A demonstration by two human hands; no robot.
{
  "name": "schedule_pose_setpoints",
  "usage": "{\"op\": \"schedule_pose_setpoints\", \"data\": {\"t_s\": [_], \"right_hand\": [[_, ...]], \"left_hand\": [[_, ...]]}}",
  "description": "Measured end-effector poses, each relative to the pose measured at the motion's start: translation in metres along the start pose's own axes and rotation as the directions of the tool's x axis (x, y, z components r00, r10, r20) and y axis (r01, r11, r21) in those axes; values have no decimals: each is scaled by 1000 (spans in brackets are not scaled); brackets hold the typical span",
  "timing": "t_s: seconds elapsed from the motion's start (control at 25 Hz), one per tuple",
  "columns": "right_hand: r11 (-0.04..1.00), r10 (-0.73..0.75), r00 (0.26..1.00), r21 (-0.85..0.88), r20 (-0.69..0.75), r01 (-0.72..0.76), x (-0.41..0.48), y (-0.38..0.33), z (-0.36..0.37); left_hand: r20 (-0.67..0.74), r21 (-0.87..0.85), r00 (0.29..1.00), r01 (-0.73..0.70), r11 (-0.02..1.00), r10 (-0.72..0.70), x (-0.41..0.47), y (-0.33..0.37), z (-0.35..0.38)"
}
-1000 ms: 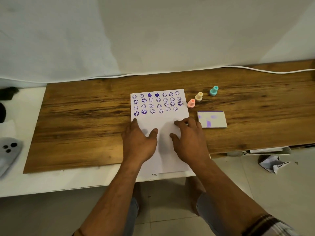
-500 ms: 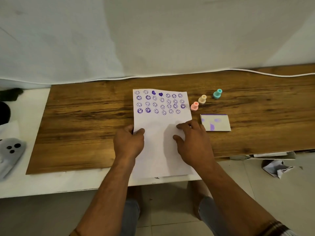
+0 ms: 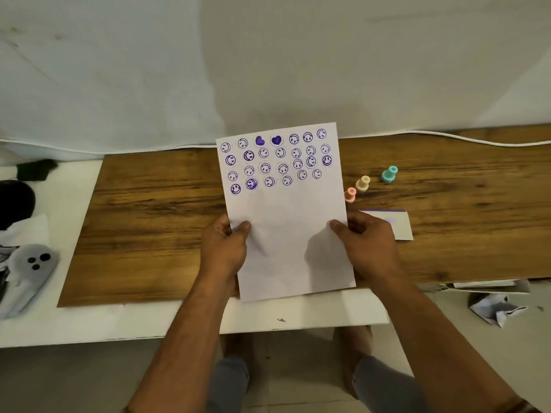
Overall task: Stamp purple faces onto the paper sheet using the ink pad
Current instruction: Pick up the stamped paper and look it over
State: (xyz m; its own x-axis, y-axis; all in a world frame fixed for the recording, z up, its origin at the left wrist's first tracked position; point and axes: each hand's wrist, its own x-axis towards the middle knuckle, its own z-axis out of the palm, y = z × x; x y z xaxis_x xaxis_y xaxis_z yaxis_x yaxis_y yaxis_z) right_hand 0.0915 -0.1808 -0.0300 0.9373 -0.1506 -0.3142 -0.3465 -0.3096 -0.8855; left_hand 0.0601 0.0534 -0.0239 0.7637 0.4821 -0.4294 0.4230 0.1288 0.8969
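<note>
sheet (image 3: 286,222): being held up at frame centre, purple faces filling its upper part | left hand (image 3: 223,248): fingers pinching its left edge | right hand (image 3: 368,248): fingers gripping its right edge | ink pad (image 3: 401,226): lying on the surface (image 3: 155,234), right of centre, partly hidden | three stamps (image 3: 363,183): standing above it

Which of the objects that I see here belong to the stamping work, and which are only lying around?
Belong to the job:
- paper sheet, held up by left hand and right hand
- pink stamp, cream stamp, teal stamp
- ink pad, partly hidden behind the right hand

Just lying about:
- white cable
- grey plush toy
- crumpled paper on the floor
</note>
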Motion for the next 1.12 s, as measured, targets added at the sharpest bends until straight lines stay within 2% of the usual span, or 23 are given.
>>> {"op": "schedule_pose_setpoints", "data": {"t_s": [0.12, 0.48, 1.12], "right_hand": [[995, 35, 999, 91, -32, -32, 1, 0, -1], [986, 46, 997, 161, -67, -35, 2, -1, -3], [980, 34, 997, 196, -70, -20, 1, -2, -5]], "left_hand": [[-56, 69, 998, 3, 998, 1, 2, -2, 0], [-158, 3, 987, -3, 1000, 4, 3, -2, 0], [-181, -15, 983, 1, 1000, -4, 2, -2, 1]]}}
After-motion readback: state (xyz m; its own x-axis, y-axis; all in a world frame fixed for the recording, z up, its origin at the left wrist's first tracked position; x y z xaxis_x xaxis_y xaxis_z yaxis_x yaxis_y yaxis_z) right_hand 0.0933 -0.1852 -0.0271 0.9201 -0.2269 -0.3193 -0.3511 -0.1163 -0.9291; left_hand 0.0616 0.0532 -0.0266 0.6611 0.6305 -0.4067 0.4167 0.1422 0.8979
